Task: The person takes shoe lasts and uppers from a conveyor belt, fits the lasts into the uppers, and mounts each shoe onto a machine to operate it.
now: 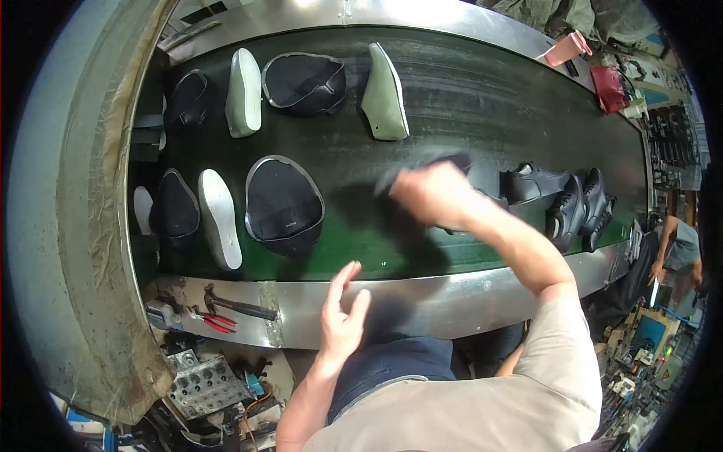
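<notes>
My right hand (433, 192) is closed over the green belt on a black shoe upper (453, 160), both smeared by motion. Its exact shape is hard to make out. My left hand (343, 320) is held above the metal edge, fingers apart and nothing in it. Black shoe uppers (282, 200) lie on the left part of the belt. Between them are shoe lasts with pale soles, one (220, 218) lying in the near row and another green one (384, 98) farther back. Black shoes (568, 211) stand right of my right hand.
A hammer (241, 305) and red-handled pliers (215, 320) lie on the metal edge (452, 301). The dark green belt (482, 83) runs from a machine housing (83, 188) at left. At the far right are a pink cup (566, 49), a red bag (608, 89) and another person (681, 248).
</notes>
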A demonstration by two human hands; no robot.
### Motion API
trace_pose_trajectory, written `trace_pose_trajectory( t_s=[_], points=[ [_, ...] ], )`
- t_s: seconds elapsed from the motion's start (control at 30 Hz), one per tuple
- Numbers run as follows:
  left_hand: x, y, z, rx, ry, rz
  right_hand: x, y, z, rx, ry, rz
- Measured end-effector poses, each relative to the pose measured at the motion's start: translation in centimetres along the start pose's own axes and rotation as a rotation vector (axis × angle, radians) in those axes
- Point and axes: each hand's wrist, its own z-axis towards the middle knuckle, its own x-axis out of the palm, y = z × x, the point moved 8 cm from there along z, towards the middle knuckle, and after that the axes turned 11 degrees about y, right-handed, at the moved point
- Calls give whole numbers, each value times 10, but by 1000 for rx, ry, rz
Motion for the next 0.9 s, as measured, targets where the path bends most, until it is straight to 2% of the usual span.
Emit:
trace_pose_trajectory(
  t_s=[0.03, 0.07, 0.1, 0.13, 0.17, 0.2, 0.27, 0.3, 0.33, 0.4, 0.47, 0.5, 0.53, 0.6, 0.67, 0.73, 0.8, 0.87, 0.9],
  points=[
    [4, -23, 7, 82, -26, 198, 4, 44, -15, -245, 32, -30],
    [9, -41, 12, 150, -72, 272, 4, 78, -29, -442, 29, 108],
    [17, -16, 14, -16, 146, 130, 3, 102, -36, -593, 79, 237],
    [26, 10, 9, -180, 355, -15, 13, 108, -29, -585, 187, 225],
    [28, 26, -3, -285, 327, -284, -3, 102, -16, -593, 62, 395],
    [21, 17, -11, -281, 291, -277, -19, 87, 3, -598, -60, 568],
    [3, 13, -34, -238, 230, -389, -28, 8, 51, -306, -563, 659],
    [-2, 12, -50, -305, 234, -607, -14, -47, 77, -83, -771, 701],
    [-11, 19, -66, -272, 241, -700, -9, -90, 90, 134, -924, 492],
    [-31, 27, -99, -263, 172, -932, 37, -174, 132, 503, -895, 344],
    [-43, 50, -140, -330, 91, -1141, 114, -225, 168, 587, -635, 651],
    [-49, 41, -148, -322, 53, -1152, 106, -197, 159, 525, -521, 793],
    [-55, 42, -159, -312, 40, -1157, 115, -183, 158, 511, -514, 790],
    [-73, 52, -186, -334, -100, -1051, 133, -165, 142, 594, -563, 791],
    [-93, 47, -202, -250, -280, -911, 159, -112, 107, 559, -609, 929],
    [-106, 38, -217, -236, -354, -807, 190, -62, 66, 697, -523, 962],
    [-117, 37, -238, -258, -359, -690, 210, -69, 58, 718, -524, 983],
    [-124, 27, -239, -240, -377, -532, 174, -57, 40, 873, -617, 734],
    [-123, 29, -235, -297, -347, -444, 159, -64, 45, 899, -625, 673]
  ],
)
